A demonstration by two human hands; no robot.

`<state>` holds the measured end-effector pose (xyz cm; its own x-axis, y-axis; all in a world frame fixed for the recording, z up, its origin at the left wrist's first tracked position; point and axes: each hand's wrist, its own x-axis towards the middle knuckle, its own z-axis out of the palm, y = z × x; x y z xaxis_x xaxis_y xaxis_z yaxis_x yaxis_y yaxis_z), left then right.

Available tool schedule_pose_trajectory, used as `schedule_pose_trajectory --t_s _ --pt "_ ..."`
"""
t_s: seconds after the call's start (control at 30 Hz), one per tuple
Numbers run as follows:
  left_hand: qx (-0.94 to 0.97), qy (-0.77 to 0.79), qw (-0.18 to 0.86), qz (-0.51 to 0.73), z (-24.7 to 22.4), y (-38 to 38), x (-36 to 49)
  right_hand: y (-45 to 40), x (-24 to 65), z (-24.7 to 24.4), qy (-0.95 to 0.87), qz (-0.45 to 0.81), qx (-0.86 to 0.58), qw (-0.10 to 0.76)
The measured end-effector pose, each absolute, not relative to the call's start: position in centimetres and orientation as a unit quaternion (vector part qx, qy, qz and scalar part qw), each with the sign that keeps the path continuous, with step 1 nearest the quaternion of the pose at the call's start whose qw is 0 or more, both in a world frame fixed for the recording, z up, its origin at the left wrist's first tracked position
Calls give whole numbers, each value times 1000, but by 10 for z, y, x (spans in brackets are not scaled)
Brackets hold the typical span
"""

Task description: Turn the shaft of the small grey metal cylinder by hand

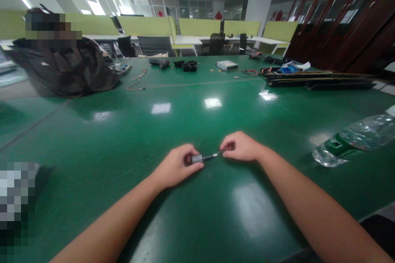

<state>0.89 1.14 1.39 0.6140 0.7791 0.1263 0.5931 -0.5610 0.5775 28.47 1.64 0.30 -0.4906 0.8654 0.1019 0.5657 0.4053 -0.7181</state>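
My left hand (pixel 180 165) is closed around the grey handle of a slim screwdriver (pixel 197 159), lying nearly level just above or on the green table. Its dark shaft and silvery tip point right, toward my right hand (pixel 239 146). The fingers of my right hand are pinched together at that tip. A tiny dark piece (pixel 220 152) shows between those fingertips, too small to name. Whether it touches the screwdriver tip, I cannot tell.
A water bottle (pixel 348 141) lies on its side at right. A large dark bag-like bulk (pixel 77 68), partly pixelated, stands at far left. Dark rails (pixel 321 80), a white box (pixel 227 65), a cord (pixel 135 82) and black parts (pixel 189 65) line the table's back. A pixelated object (pixel 15 193) sits front left.
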Motion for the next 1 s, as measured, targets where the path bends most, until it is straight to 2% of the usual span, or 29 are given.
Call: schedule_pose_trajectory --t_s 0.3,1.0 --pt "863 394 244 203 11 12 10 10 240 -5 -855 237 -372 271" --pt "864 395 248 191 11 11 10 8 241 -5 -869 214 -353 272"
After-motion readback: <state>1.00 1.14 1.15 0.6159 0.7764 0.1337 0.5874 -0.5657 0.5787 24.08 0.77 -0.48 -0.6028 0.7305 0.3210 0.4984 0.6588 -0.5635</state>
